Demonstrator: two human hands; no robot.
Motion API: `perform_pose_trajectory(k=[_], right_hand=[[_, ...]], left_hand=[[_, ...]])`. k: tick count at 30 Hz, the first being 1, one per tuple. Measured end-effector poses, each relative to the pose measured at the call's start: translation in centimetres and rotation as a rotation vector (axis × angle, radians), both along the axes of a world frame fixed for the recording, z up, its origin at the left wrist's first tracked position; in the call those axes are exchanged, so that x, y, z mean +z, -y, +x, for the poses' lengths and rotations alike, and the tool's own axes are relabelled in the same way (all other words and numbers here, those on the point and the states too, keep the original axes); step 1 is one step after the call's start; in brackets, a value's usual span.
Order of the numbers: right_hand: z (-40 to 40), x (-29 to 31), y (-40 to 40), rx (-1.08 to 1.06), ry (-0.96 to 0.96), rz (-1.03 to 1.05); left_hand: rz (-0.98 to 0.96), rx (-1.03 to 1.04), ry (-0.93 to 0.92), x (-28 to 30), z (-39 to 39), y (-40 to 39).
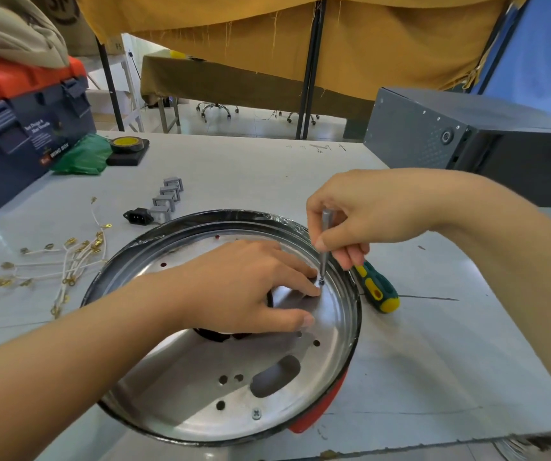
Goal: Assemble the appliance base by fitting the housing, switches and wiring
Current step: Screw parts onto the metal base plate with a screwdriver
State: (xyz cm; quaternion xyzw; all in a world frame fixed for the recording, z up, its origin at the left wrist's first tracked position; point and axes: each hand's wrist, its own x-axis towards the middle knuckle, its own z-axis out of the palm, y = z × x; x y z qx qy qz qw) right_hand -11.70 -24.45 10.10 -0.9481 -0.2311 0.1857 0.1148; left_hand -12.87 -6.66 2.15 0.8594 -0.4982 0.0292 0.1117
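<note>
A round metal appliance base (200, 394) with a black rim and red underside lies on the table. My left hand (247, 287) rests flat inside it, fingertips beside a small screw (320, 281) near the right wall. My right hand (354, 214) pinches a slim silver screwdriver (324, 241) standing upright with its tip on that screw. A second screw (256, 414) sits in the plate near the front. Grey switches (167, 199), a black power socket (137, 215) and white wires with brass terminals (67, 264) lie to the left.
A green-and-yellow screwdriver (378, 287) lies just right of the base. A blue and orange toolbox (18, 128), green bag (84, 158) and tape roll (127, 144) stand at the back left. A dark grey box (467, 144) is at the back right. The table edge (433, 440) runs close in front.
</note>
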Motion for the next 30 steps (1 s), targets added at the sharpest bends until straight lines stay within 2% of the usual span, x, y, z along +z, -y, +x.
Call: perform_pose_trajectory(k=[3, 8, 12, 14, 22, 30], right_hand=[[0.2, -0.6, 1.6, -0.021, -0.009, 0.223], [0.3, -2.5, 3.0, -0.056, 0.085, 0.446], [0.1, -3.8, 3.2, -0.085, 0.138, 0.602], [0.0, -4.1, 3.2, -0.096, 0.168, 0.623], [-0.6, -4.6, 2.8, -0.161, 0.259, 0.622], [-1.1, -4.8, 2.0, -0.172, 0.376, 0.557]], left_hand=[[-0.077, 0.027, -0.113, 0.1, 0.4, 0.0], [-0.294, 0.258, -0.35, 0.5, 1.2, 0.3], [-0.423, 0.326, -0.584, 1.3, 1.8, 1.2], [-0.457, 0.317, -0.649, 1.8, 2.1, 1.9], [-0.624, 0.327, -0.682, 0.5, 2.1, 3.5], [-0.67, 0.313, -0.741, -0.3, 2.5, 3.6]])
